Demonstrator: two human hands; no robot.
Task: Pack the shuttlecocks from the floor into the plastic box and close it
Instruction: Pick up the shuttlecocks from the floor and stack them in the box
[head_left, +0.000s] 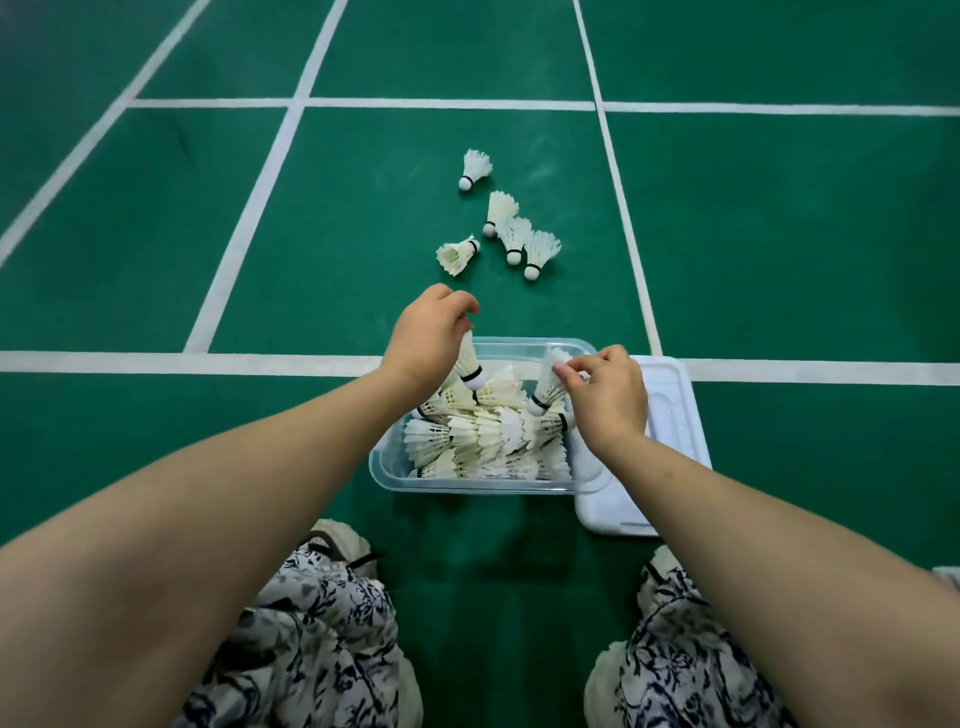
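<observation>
While both hands hover over the clear plastic box (475, 480), left hand (428, 338) and right hand (608, 397) each pinch one shuttlecock. Five loose shuttlecocks (511, 234) lie on green court floor (156, 249) with white lines; lid (670, 415) beside box.

Flat white plastic lid (670, 415): left part hidden behind right forearm and clear box.
Lowest white feather shuttlecocks (467, 441): buried, uncountable.
Forearms: cut by bottom edge.

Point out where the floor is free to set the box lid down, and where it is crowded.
Free: green floor left of the plastic box, below the white line. Crowded: beyond the box, five loose shuttlecocks; right of it, the lid; above it, the left hand and right hand.
</observation>
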